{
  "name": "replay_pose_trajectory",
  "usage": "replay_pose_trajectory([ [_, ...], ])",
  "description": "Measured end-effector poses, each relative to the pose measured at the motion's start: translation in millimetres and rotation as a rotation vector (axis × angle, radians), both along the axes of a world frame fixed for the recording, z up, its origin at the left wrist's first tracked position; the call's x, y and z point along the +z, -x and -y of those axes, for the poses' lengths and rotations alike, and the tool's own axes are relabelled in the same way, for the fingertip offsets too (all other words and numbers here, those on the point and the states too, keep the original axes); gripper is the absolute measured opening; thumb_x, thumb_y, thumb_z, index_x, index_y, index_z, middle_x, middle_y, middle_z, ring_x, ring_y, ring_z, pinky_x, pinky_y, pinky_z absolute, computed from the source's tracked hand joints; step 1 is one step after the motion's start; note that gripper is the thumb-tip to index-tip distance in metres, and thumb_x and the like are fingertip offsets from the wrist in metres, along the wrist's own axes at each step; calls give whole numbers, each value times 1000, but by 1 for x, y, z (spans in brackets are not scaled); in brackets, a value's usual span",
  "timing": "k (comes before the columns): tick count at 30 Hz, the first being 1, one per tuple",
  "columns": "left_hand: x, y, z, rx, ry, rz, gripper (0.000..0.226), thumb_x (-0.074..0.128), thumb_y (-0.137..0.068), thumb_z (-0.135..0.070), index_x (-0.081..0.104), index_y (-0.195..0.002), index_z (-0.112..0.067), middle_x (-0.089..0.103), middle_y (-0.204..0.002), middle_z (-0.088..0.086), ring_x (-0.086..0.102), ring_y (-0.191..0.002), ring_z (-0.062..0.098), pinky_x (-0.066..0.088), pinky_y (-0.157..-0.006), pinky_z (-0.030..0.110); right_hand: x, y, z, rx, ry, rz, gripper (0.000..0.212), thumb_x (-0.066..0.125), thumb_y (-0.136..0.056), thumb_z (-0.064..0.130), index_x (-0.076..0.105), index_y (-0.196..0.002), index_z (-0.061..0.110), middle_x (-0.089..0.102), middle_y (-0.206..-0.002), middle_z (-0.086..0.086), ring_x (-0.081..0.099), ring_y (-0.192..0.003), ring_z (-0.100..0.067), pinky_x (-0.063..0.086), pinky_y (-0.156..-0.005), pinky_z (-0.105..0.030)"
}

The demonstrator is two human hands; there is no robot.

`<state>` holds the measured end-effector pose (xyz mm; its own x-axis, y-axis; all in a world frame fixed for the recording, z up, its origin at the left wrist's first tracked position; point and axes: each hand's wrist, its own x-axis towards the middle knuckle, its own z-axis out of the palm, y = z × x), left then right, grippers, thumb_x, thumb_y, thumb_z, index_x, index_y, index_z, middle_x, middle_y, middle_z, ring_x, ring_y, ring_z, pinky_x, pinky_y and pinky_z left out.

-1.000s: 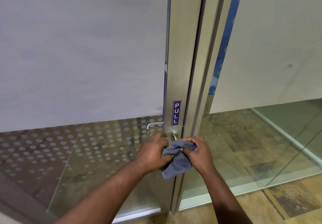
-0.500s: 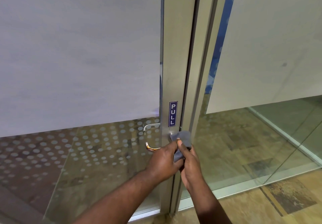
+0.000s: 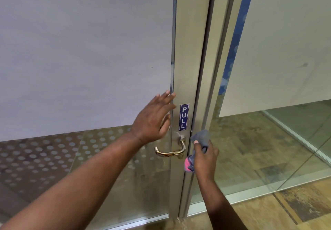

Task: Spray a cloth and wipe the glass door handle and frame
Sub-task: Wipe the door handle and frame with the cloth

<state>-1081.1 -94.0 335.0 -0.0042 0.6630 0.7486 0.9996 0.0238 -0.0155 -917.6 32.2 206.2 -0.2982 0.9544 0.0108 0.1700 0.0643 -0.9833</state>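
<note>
Cloth (image 3: pixel 201 138), grey with a pink patch at its lower end, bunched in the right hand (image 3: pixel 204 155); fingers clenched round it, thumb on top; upper fold pressed to the right edge of the door frame (image 3: pixel 189 50), just right of the handle (image 3: pixel 172 150) and below the PULL sign (image 3: pixel 184 117). Left hand (image 3: pixel 154 118) released, fingers spread and flat, raised before the frosted glass (image 3: pixel 80 50) at the left edge of the frame; whether touching the glass, cannot tell; grasping nothing. Handle brass-toned, lever shape, pointing left from its mount on the frame, with a dark rusty stain along its underside; untouched by either hand. Sign blue with white letters, upright on the frame, between the two hands and a little above the cloth. Dotted film (image 3: pixel 44 151) across the lower glass on the left, clear below that. Second frosted pane (image 3: pixel 286 50) on the right of the frame, clear glass beneath it; brown patterned floor (image 3: pixel 268 212) visible through it and in front.
</note>
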Motion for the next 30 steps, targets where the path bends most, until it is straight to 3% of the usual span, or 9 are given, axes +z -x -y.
replay_pose_trajectory([
  [2, 17, 13, -2, 11, 42, -138, 42, 59, -89, -8, 62, -131, -3, 41, -159, 17, 31, -153, 31, 28, -124, 52, 3, 7, 2, 18, -120, 81, 53, 64, -98, 37, 52, -145, 16, 43, -138, -3, 62, -107, -25, 46, -84, -32],
  [4, 28, 23, -6, 24, 94, -248, 46, 57, -88, -11, 61, -133, -3, 36, -162, 16, 27, -154, 31, 22, -126, 51, 3, 13, 3, 23, -234, 147, 58, 69, -95, 41, 50, -147, 24, 48, -136, 4, 61, -101, -16, 52, -79, -32],
  [8, 34, 40, -9, 48, 154, -380, 48, 56, -89, -11, 60, -136, -5, 33, -164, 16, 25, -155, 32, 19, -127, 52, -1, 24, 0, -15, -345, 185, 55, 83, -81, 45, 52, -125, 34, 62, -122, 10, 62, -99, -11, 59, -74, -37],
  [12, 33, 55, -8, 91, 157, -424, 50, 58, -89, -12, 58, -139, -6, 30, -165, 16, 22, -156, 32, 16, -128, 51, -16, 44, -5, 33, -496, 264, 45, 86, -78, 39, 60, -115, 32, 61, -109, 11, 61, -96, -14, 59, -75, -42],
  [20, 26, 67, -9, 114, 106, -516, 50, 54, -91, -13, 58, -140, -4, 27, -165, 16, 22, -155, 32, 10, -128, 49, -29, 55, -9, 54, -648, 292, 46, 90, -72, 23, 69, -112, 21, 70, -108, 5, 62, -96, -16, 57, -80, -40],
  [25, 24, 67, -12, 122, 91, -517, 52, 57, -90, -14, 57, -141, -3, 28, -164, 17, 23, -155, 33, 10, -128, 49, -27, 55, -8, 116, -731, 390, 50, 88, -73, 24, 71, -120, 22, 70, -113, 6, 62, -100, -16, 56, -86, -37],
  [30, 25, 67, -12, 129, 89, -509, 53, 57, -89, -12, 57, -140, -4, 26, -165, 16, 21, -156, 32, 10, -128, 50, -25, 60, 0, 227, -845, 550, 40, 82, -75, 31, 75, -114, 27, 69, -112, 9, 61, -101, -17, 53, -85, -37],
])
